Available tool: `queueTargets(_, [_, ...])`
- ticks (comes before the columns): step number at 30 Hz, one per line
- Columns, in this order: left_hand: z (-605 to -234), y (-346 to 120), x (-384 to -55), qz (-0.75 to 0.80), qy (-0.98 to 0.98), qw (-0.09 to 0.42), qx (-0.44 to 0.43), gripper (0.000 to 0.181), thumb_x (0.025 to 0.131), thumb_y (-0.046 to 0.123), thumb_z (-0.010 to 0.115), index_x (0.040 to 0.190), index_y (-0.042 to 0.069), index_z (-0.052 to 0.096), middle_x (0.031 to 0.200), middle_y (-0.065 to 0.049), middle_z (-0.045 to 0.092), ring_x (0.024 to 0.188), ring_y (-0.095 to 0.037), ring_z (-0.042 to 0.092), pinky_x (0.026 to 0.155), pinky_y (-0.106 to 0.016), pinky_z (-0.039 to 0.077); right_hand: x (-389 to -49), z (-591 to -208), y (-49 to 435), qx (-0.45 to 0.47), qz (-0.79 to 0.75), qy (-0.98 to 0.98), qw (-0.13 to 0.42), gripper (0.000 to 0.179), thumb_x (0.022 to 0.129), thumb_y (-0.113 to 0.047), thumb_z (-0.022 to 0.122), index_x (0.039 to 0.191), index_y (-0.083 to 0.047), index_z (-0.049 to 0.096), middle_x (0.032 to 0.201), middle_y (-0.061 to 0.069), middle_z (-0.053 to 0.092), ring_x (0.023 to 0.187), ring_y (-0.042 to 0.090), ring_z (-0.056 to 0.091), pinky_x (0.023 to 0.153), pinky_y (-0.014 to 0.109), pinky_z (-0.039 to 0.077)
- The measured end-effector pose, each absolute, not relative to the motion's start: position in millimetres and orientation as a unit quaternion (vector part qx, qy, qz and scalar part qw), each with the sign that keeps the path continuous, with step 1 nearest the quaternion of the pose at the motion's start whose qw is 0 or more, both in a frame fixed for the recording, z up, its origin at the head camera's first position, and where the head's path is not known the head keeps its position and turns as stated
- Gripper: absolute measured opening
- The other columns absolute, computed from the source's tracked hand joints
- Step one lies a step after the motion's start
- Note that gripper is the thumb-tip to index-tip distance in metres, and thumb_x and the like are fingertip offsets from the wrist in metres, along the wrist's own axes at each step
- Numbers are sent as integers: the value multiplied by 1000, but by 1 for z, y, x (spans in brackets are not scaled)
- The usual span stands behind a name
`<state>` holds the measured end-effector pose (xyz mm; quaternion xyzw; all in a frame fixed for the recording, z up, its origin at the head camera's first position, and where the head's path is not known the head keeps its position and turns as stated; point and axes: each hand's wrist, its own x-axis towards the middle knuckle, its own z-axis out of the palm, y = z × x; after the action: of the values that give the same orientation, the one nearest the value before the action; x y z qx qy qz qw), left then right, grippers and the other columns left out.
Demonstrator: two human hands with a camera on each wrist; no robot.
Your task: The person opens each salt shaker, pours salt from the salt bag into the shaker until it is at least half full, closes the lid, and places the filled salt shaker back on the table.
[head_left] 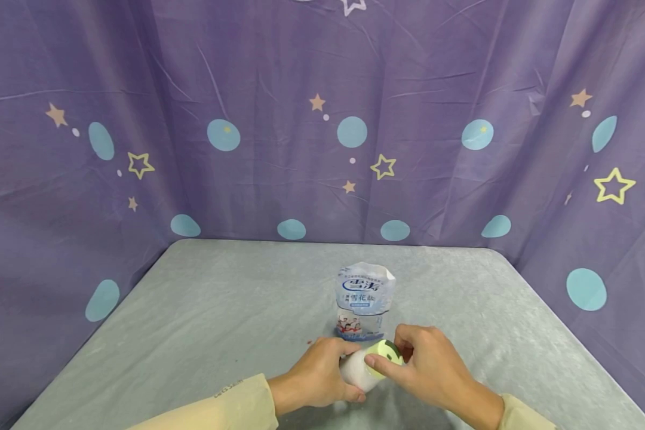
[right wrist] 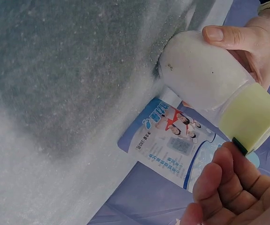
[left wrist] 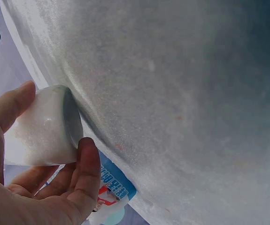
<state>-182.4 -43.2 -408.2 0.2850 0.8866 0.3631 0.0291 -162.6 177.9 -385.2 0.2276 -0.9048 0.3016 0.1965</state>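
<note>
A clear seasoning jar (head_left: 358, 371) full of white grains tilts above the table, its light green cap (right wrist: 252, 118) pointing up and to the right. My left hand (head_left: 322, 371) grips the jar's body between thumb and fingers; in the left wrist view the jar's base (left wrist: 73, 117) shows near the fingertips. The right hand (head_left: 432, 365) pinches the cap, with the thumb on the near side and curled fingers at the far side. A dark green tab (right wrist: 239, 146) on the cap's edge touches a right fingertip. Just behind the jar stands a blue-and-white salt bag (head_left: 364, 301).
A grey cloth covers the table (head_left: 236, 298), with a few tiny reddish specks on it left of the bag. Purple curtain (head_left: 279, 179) with stars and blue dots encloses the back and both sides.
</note>
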Motion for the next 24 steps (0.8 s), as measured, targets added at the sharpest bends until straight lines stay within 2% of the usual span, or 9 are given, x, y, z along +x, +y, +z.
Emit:
queueTargets(6, [-407, -43, -182, 364, 887, 31, 284, 49, 61, 22, 100, 104, 28, 78, 84, 22, 68, 73, 3, 58, 72, -25, 45, -161, -383, 178, 210, 294, -916, 176, 50, 79, -65, 79, 64, -28, 49, 57, -19, 40, 52, -3, 37, 46, 21, 34])
queueTargets(10, [-407, -43, -182, 365, 886, 30, 285, 47, 61, 22, 100, 103, 28, 78, 82, 23, 67, 72, 3, 58, 72, -25, 44, -161, -382, 180, 207, 301, -917, 161, 43, 76, -66, 81, 72, -30, 57, 63, -17, 49, 57, 0, 45, 51, 22, 40])
queueTargets(14, [-406, -43, -181, 363, 887, 29, 285, 45, 61, 22, 100, 100, 29, 78, 81, 23, 66, 71, 2, 57, 73, -26, 44, -162, -382, 184, 254, 310, -897, 185, 38, 75, -55, 88, 93, -28, 66, 78, -18, 57, 67, 3, 52, 59, 22, 43])
queueTargets(17, [-406, -43, -181, 362, 887, 29, 284, 45, 61, 22, 100, 100, 29, 78, 81, 23, 66, 72, 2, 57, 74, -26, 44, -162, -383, 188, 301, 308, -879, 204, 48, 73, -42, 92, 111, -26, 68, 89, -20, 59, 74, 3, 54, 64, 23, 44])
queueTargets(21, [-406, -43, -181, 360, 888, 30, 284, 46, 61, 23, 100, 101, 29, 78, 82, 23, 67, 73, 3, 57, 77, -28, 44, -162, -383, 191, 348, 294, -866, 207, 63, 68, -30, 95, 123, -28, 65, 100, -21, 60, 82, 2, 56, 71, 27, 45])
queueTargets(24, [-406, -44, -181, 360, 888, 32, 283, 47, 61, 23, 100, 102, 29, 78, 83, 23, 67, 73, 3, 58, 77, -29, 45, -162, -382, 192, 364, 284, -865, 196, 67, 69, -27, 95, 127, -30, 62, 108, -22, 61, 87, 1, 56, 75, 30, 44])
